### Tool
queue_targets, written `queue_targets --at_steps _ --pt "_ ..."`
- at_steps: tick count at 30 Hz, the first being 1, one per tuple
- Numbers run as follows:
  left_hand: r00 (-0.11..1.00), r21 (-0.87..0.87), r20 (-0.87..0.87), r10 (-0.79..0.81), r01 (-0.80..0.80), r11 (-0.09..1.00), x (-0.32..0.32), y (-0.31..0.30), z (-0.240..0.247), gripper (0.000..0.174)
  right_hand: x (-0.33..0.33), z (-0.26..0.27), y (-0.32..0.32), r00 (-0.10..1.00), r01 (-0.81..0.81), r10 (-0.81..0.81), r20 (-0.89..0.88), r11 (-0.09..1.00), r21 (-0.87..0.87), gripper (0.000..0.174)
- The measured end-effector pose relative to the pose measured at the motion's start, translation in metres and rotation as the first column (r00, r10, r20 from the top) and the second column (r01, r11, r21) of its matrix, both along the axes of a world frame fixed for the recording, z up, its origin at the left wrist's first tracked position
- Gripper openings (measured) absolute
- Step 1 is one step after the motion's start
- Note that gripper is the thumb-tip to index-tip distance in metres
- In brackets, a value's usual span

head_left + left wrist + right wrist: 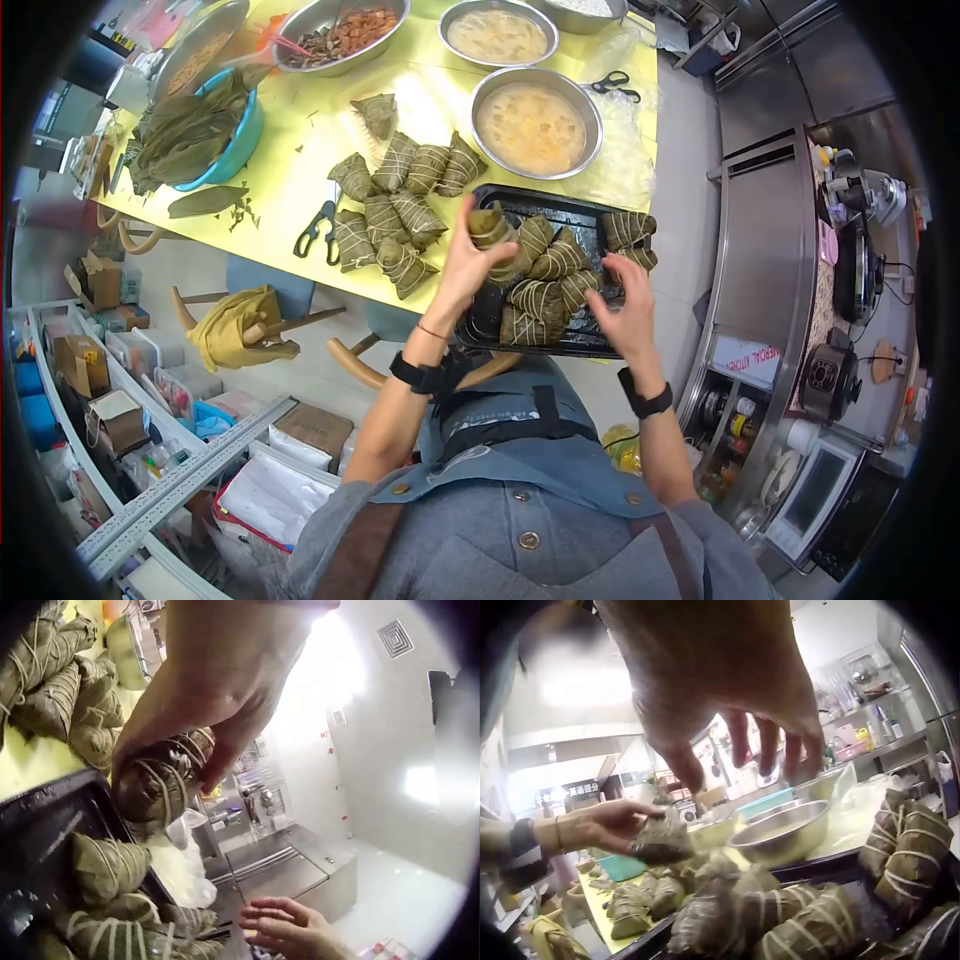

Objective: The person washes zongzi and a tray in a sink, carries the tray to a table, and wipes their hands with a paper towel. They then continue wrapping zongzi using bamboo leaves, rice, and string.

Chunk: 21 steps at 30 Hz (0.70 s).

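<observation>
steel bowl [594, 122], black scissors [321, 221] beside leaf-wrapped bundles [418, 217]

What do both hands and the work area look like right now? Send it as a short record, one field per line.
Left hand: grips a string-tied leaf bundle near the black tray's far left corner
Right hand: above the tray's right side, holding nothing
In tray: other tied bundles
Left of tray: pile of bundles, with scissors beside it
Beyond tray: steel bowl of pale liquid
Far left: turquoise basin with leaves
</observation>
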<state>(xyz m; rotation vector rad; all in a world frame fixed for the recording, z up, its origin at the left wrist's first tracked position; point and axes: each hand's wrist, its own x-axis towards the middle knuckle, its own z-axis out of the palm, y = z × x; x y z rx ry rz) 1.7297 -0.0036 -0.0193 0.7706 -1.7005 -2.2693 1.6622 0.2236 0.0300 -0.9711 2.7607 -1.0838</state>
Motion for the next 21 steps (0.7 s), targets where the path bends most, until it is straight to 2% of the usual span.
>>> queue_targets --at_steps 1,2,4,5,7,8,9,11,14,15,18,19,21 --pt "0.999 -0.179 0.045 0.011 -0.003 0.984 -0.002 -0.009 0.0 0.1 -0.011 -0.004 0.004 0.996 0.054 -0.061 0.067 0.993 0.108 0.04" --pt "0.99 -0.332 0.136 0.026 0.021 0.943 -0.006 -0.019 -0.01 0.101 -0.02 -0.014 0.004 0.99 0.031 -0.042 0.131 0.996 0.089 0.041" --pt "0.987 -0.409 0.138 0.086 -0.022 0.912 -0.014 -0.027 -0.026 0.103 -0.043 -0.038 -0.001 0.969 -0.014 0.004 0.249 0.999 0.04 0.042" --pt "0.987 -0.38 0.131 0.092 -0.036 0.924 -0.018 -0.026 -0.027 0.103 -0.049 -0.044 -0.014 0.966 -0.073 0.068 0.25 0.997 0.011 0.045" --pt "0.987 -0.323 0.114 0.11 -0.068 0.944 -0.024 -0.023 -0.027 0.103 -0.06 -0.051 -0.044 0.924 -0.085 0.036 0.38 0.99 0.111 0.05" --pt "0.989 -0.359 0.109 0.1 -0.055 0.932 -0.025 -0.02 -0.027 0.103 -0.066 -0.052 -0.059 0.898 -0.097 0.017 0.44 0.982 0.161 0.054" --pt "0.991 -0.394 0.102 0.091 -0.044 0.918 -0.026 -0.016 -0.026 0.103 -0.073 -0.057 -0.072 0.895 -0.117 -0.046 0.445 0.936 0.331 0.06" --pt "0.989 -0.46 0.124 0.085 -0.018 0.888 -0.026 -0.01 -0.025 0.102 -0.084 -0.07 -0.093 0.892 -0.157 -0.168 0.42 0.755 0.636 0.076" --pt "0.98 -0.407 0.17 0.103 -0.026 0.913 -0.021 -0.007 -0.021 0.101 -0.088 -0.082 -0.107 0.9 -0.288 -0.081 0.429 0.627 0.724 0.089" --pt "0.978 -0.385 0.182 0.105 -0.027 0.922 -0.019 -0.008 -0.02 0.099 -0.087 -0.094 -0.108 0.914 -0.246 -0.092 0.395 0.649 0.72 0.092" --pt "0.977 -0.311 0.183 0.113 -0.051 0.949 -0.014 -0.011 -0.023 0.098 -0.094 -0.102 -0.107 0.894 -0.308 -0.041 0.447 0.669 0.676 0.095" --pt "0.977 -0.325 0.168 0.133 -0.072 0.943 -0.014 -0.011 -0.021 0.097 -0.097 -0.103 -0.105 0.859 -0.3 -0.074 0.507 0.73 0.614 0.091" --pt "0.971 -0.333 0.179 0.157 -0.09 0.939 -0.014 -0.012 -0.021 0.096 -0.097 -0.106 -0.103 0.848 -0.299 -0.06 0.527 0.765 0.57 0.084"
